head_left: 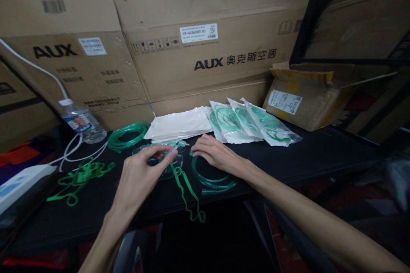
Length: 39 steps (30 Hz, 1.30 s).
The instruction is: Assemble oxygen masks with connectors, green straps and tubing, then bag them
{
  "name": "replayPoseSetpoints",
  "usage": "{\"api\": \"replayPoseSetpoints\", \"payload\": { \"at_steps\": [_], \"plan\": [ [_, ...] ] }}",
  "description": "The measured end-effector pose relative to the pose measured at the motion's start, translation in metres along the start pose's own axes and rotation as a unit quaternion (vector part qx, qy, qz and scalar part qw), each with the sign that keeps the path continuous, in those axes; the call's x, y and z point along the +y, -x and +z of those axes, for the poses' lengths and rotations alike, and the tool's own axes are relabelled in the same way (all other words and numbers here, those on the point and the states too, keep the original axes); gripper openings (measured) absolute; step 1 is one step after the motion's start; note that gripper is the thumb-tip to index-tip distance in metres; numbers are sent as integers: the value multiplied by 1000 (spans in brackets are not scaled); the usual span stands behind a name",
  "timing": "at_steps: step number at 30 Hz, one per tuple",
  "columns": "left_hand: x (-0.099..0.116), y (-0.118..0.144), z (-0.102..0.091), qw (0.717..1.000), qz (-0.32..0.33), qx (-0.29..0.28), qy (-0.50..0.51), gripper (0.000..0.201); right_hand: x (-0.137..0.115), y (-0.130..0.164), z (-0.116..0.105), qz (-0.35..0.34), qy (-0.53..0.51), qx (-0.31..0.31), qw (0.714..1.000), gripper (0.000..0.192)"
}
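My left hand (pixel 141 168) pinches thumb to fingers at a clear oxygen mask (pixel 174 166), which lies partly hidden under and behind the fingers. A green elastic strap (pixel 185 190) trails from the mask toward the table's front edge. Just to the right, my right hand (pixel 213 151) has its fingers closed on the end of a coil of clear green tubing (pixel 214 185). The rest of that coil rests on the dark tabletop below the wrist. A gap separates the two hands, and the tube end is mostly covered by my fingers.
Behind the hands lie a white packet stack (pixel 179 123) and several bagged mask sets (pixel 230 121). Leftward are another green tubing coil (pixel 128 136), tangled green straps (pixel 85 175), a plastic bottle (pixel 83 123) and a power strip (pixel 25 183). An open carton (pixel 307 98) stands right, before large boxes (pixel 205 8).
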<state>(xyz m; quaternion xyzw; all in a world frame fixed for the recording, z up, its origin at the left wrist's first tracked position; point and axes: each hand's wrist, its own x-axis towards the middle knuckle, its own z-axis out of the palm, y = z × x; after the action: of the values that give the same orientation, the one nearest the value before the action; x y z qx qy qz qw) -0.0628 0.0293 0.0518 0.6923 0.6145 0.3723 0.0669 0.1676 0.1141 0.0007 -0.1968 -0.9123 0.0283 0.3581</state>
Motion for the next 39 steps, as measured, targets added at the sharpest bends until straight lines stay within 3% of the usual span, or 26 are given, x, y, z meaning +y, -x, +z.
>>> {"api": "replayPoseSetpoints", "payload": {
  "at_steps": [4, 8, 13, 21, 26, 29, 31, 35, 39],
  "plan": [
    [-5, -1, -11, 993, -52, 58, 91, 42, -3, -3, 2, 9, 13, -27, 1000, 12],
    [-12, 1, 0, 991, -68, 34, 110, 45, -5, -3, 3, 24, 25, -37, 999, 16],
    [-12, 4, 17, 999, -30, 17, 32, 39, -8, -2, -1, 60, 33, -8, 998, 28],
    [-18, 8, 15, 995, 25, -39, -91, 26, -7, 4, -11, 75, 19, -16, 997, 21],
    [-18, 11, 19, 988, 87, -27, -127, 27, -13, 13, -32, 69, 4, -56, 996, 13],
    [-8, 13, 16, 984, 122, 5, -131, 29, -26, 29, -51, 84, 16, -65, 994, 16],
    [1, 12, 17, 982, 146, -13, -117, 27, -39, 43, -63, 103, 43, -67, 992, 19],
    [18, 5, 40, 964, 223, -108, -95, 30, -72, 73, -71, 126, 111, -104, 980, 30],
    [24, -2, 73, 939, 271, -144, -156, 41, -90, 97, -48, 152, 201, -125, 960, 56]
  ]
}}
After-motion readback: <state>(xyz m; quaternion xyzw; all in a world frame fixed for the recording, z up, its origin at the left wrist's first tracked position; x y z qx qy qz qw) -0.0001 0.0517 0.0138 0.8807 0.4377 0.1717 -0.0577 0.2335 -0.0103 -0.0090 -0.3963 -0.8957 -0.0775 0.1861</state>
